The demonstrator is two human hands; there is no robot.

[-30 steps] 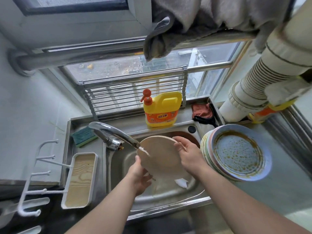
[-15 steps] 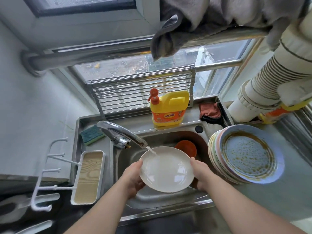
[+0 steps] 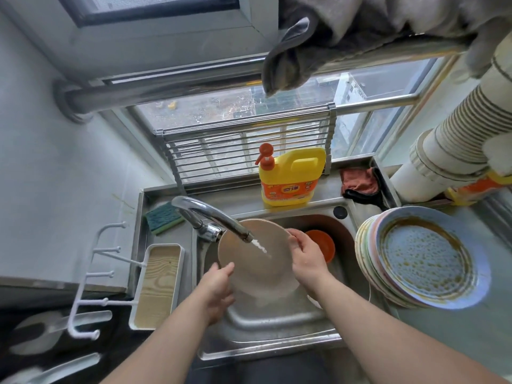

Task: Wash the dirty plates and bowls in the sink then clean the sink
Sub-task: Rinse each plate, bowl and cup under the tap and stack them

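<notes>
Running from the faucet [image 3: 210, 217], water is hitting a tan plate [image 3: 257, 256] that is being held tilted over the steel sink [image 3: 266, 353]. Left hand [image 3: 219, 289] is gripping the plate's lower left edge, fingers curled round the rim. Right hand [image 3: 307, 256] is holding the right edge, fingers curled over the rim. An orange bowl [image 3: 324, 242] is sitting in the basin just behind the right hand. A stack of dirty plates [image 3: 424, 259], top one blue with brown residue, is resting on the counter right of the sink. A yellow detergent bottle [image 3: 291, 176] is standing on the back ledge, a green sponge [image 3: 163, 217] lying left of the faucet, a red cloth [image 3: 358, 180] at the back right corner. A white tray [image 3: 158, 284] with hooks is sitting left of the sink. A folding metal rack [image 3: 246, 145] is leaning against the window, a grey towel [image 3: 346, 31] hanging on the bar above, a white ribbed duct [image 3: 454, 134] running down at right.
</notes>
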